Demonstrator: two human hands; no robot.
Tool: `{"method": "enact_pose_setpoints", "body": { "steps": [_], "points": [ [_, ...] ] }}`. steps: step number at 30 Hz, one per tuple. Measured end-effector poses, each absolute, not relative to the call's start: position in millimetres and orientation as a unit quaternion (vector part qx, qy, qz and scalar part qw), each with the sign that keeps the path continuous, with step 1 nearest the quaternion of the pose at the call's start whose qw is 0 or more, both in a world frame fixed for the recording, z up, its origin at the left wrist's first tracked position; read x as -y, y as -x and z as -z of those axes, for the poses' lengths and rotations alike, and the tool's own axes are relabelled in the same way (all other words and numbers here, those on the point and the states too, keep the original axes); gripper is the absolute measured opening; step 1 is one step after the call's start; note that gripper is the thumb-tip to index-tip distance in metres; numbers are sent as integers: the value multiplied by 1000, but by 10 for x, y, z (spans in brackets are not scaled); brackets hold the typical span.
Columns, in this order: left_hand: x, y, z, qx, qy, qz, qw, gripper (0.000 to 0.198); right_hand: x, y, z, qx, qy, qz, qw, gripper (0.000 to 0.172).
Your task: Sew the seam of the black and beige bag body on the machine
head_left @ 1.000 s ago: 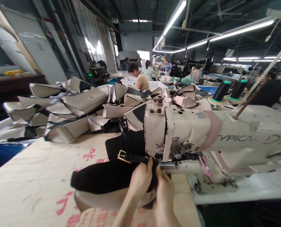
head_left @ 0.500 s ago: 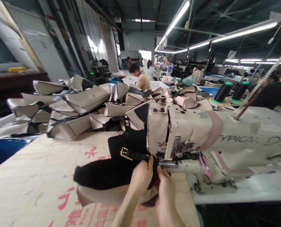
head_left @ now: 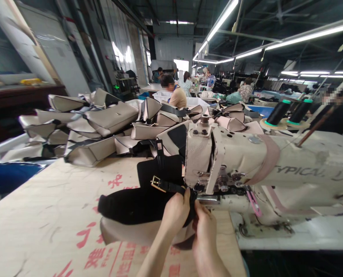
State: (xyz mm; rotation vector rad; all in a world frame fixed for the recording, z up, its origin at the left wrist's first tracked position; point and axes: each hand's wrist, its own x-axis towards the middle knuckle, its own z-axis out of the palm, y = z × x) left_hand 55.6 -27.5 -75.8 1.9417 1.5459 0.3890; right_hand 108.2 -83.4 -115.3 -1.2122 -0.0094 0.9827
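A beige and black handbag lies on its side at the sewing machine, its black inside facing up. My left hand is closed on the bag's edge, beside a black strap with a gold buckle. Just to its right, my right hand pinches the same edge, its fingers partly hidden behind the material. Both hands sit close below the machine's head, in front of its metal arm. The needle and the exact stitching spot are too dark to make out.
A heap of beige bags lies behind the wooden tabletop, which carries red printed characters. Two black thread cones stand above the machine on the right. A pink-handled tool hangs on the machine. Several people work farther back.
The whole scene has shifted slightly to the right in view as the head turned left. Both hands keep their hold on the bag, with little movement relative to the machine.
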Motion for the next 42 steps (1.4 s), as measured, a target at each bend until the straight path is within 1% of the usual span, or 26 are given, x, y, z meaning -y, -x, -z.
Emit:
{"method": "enact_pose_setpoints", "body": {
  "steps": [13, 19, 21, 23, 26, 27, 29, 32, 38, 42],
  "points": [
    [262, -535, 836, -547, -753, -164, 327, 46, 866, -1122, 1157, 33, 547, -452, 704, 45],
    [287, -539, 890, -542, -752, -182, 330, 48, 912, -1219, 1221, 89, 567, -460, 677, 37],
    [295, -541, 906, -543, -750, -183, 330, 49, 978, -1317, 1168, 150, 587, -450, 657, 35],
    [303, -543, 912, -540, -751, -186, 331, 48, 1061, -1440, 1073, 282, 644, -366, 610, 33],
    [315, -544, 904, -533, -753, -192, 334, 45, 1152, -1587, 915, 466, 708, -128, 514, 30],
    [318, -543, 900, -532, -754, -194, 334, 44, 1158, -1607, 876, 490, 711, -69, 499, 28],
    [325, -540, 894, -529, -754, -198, 335, 44, 1119, -1595, 838, 513, 707, 1, 487, 26],
    [333, -529, 898, -527, -756, -197, 336, 45, 974, -1488, 886, 496, 722, 61, 479, 30],
    [321, -513, 924, -528, -761, -184, 329, 52, 721, -1308, 1063, 370, 794, 117, 468, 48],
    [314, -492, 876, -529, -770, -165, 316, 53, 682, -1316, 1075, 349, 803, 137, 463, 50]
  ]
}}
